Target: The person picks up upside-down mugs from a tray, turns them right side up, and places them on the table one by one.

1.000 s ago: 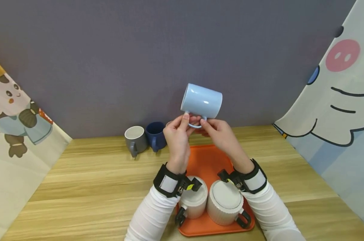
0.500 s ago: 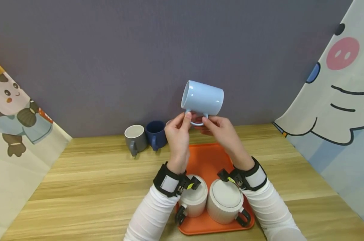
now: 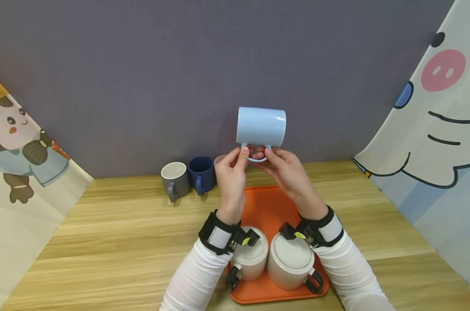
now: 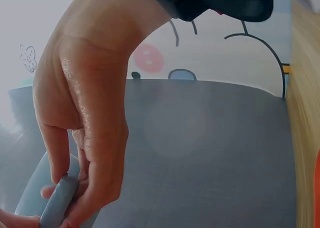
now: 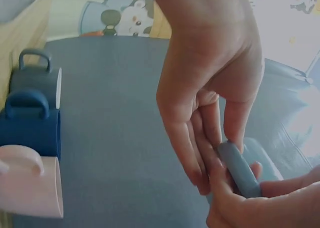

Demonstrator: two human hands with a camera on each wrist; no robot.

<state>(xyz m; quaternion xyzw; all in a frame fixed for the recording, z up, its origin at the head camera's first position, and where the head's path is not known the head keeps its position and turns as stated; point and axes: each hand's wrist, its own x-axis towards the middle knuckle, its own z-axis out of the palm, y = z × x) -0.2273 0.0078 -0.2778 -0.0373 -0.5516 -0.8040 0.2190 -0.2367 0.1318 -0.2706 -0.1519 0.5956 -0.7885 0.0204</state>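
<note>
A light blue mug (image 3: 261, 126) is held up in the air on its side, its handle (image 4: 60, 200) pointing down toward the person. My left hand (image 3: 232, 177) pinches the handle at the end near the mug's rim, thumb on top. At the other end, near the base, my right hand (image 3: 291, 175) pinches the same handle between thumb and fingers. In the right wrist view the fingers of both hands meet around the handle. The mug's inside is hidden in the head view.
An orange tray (image 3: 270, 207) below the hands carries two upside-down whitish mugs (image 3: 291, 259) with black handles. Along the back wall stand a grey mug (image 3: 175, 179), a navy mug (image 3: 201, 175) and a pink mug (image 5: 30, 183), partly behind the left hand in the head view.
The light blue mug rose slightly, then came down a little and turned from tilted to nearly level. Its opening has swung out of sight. Both hands have kept their hold on the handle.
</note>
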